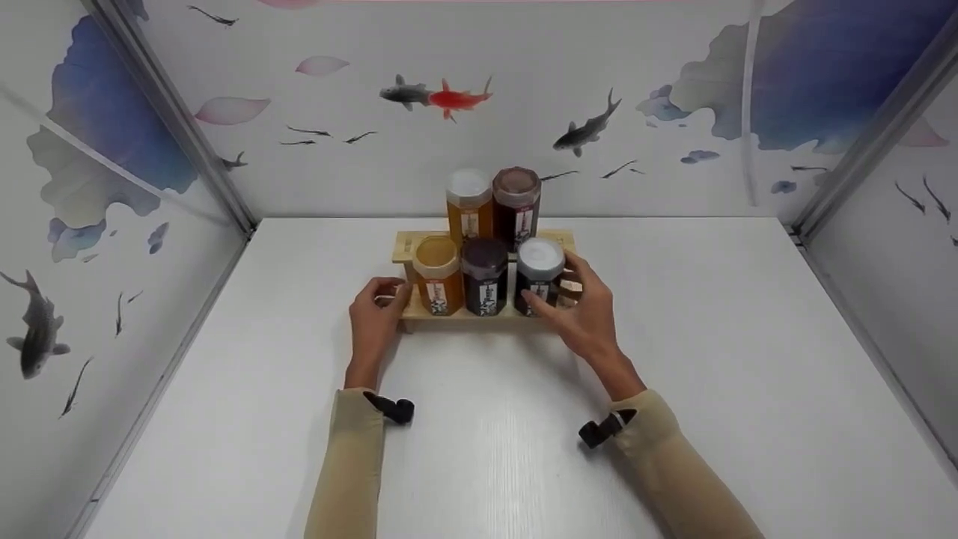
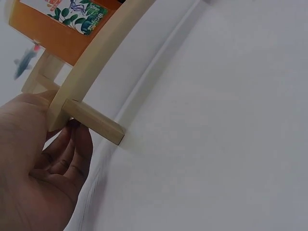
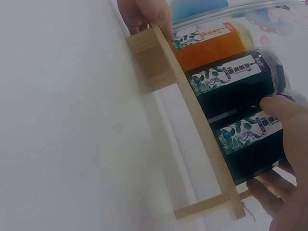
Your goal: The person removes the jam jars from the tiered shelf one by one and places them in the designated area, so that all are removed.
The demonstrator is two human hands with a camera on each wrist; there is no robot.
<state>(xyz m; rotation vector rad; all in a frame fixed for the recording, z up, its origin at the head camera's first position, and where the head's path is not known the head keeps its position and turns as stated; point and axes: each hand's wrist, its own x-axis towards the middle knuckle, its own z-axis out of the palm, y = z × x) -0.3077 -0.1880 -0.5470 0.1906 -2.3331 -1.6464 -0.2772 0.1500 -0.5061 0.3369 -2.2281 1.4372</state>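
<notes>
A two-step wooden rack [image 1: 419, 320] stands on the white table with jars on both steps. My left hand [image 1: 378, 311] grips its left end, fingers curled beneath the rail beside a leg [image 2: 98, 122] in the left wrist view. Around the front-right dark jar with a white lid [image 1: 540, 258] my right hand [image 1: 593, 314] is curled, thumb [image 3: 276, 107] on the label side and fingers along the far side. This jar sits on the lower step, next to a dark jar [image 1: 485, 281] and an amber jar [image 1: 438, 281].
On the upper step are a white-lidded amber jar [image 1: 469, 206] and a dark red jar [image 1: 516, 206]. The white table [image 1: 479, 434] reaches back to a wall [image 1: 479, 45] painted with fish and petals. Side panels [image 1: 90, 314] with metal posts [image 1: 179, 120] enclose the table.
</notes>
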